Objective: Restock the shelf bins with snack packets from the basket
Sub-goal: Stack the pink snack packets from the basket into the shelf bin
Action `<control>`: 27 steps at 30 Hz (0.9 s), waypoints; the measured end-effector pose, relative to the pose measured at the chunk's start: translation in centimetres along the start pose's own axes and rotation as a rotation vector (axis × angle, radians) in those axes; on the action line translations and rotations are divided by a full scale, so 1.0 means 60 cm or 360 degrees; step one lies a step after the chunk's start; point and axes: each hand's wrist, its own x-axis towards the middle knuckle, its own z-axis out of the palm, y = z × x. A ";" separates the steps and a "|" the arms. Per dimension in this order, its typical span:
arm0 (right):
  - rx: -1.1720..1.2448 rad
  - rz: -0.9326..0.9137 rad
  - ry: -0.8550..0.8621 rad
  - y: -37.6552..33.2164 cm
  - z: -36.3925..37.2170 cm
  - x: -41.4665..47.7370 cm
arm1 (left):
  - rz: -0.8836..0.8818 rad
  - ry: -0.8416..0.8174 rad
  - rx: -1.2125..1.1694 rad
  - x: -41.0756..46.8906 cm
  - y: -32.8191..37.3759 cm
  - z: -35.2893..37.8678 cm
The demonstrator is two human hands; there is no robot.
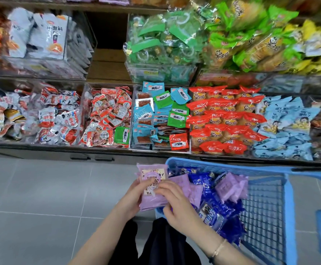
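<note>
Right hand [177,203]: nearest the camera, at the near left corner of the basket; its fingers are bent onto the right side of the purple stack and grip it. A thin bracelet [219,247] sits on the wrist.
Left hand [131,196]: just left of the right hand, fingers wrapped behind the purple stack with the thumb on its front, holding it.
Purple stack [152,186]: several purple snack packets held together upright between both hands, just above the basket's near left corner and short of the shelf.
Basket [222,166]: blue plastic mesh, on the right, just in front of the lower bins.
Blue packets [211,213]: piled in the left part of the basket, beside the right hand.
Purple packets [228,188]: loose, lying on top of the blue ones, further right.
Lower bins [106,144]: clear bins in a row along the far side, holding white-and-red, blue-and-green, red [222,119] and pale blue packets [285,121].
Upper bins [159,73]: heaped green packets centre, white packets [47,35] left, yellow and green ones right.
Floor [41,188]: grey tiles, left of the hands.
</note>
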 end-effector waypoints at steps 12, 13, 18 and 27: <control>0.1244 0.1213 0.0324 -0.002 0.006 0.028 | 0.0059 0.0281 0.0187 -0.013 0.001 -0.009; 0.1328 0.1211 0.0255 0.003 -0.002 0.029 | 0.0063 0.0274 0.0208 -0.013 0.003 -0.011; 0.1400 0.1267 -0.0173 0.031 -0.073 0.048 | -0.0031 0.0222 0.0177 -0.013 0.022 -0.016; 0.0004 0.0574 -0.1082 0.010 -0.159 0.164 | -0.0133 0.0169 0.0638 -0.016 0.047 -0.017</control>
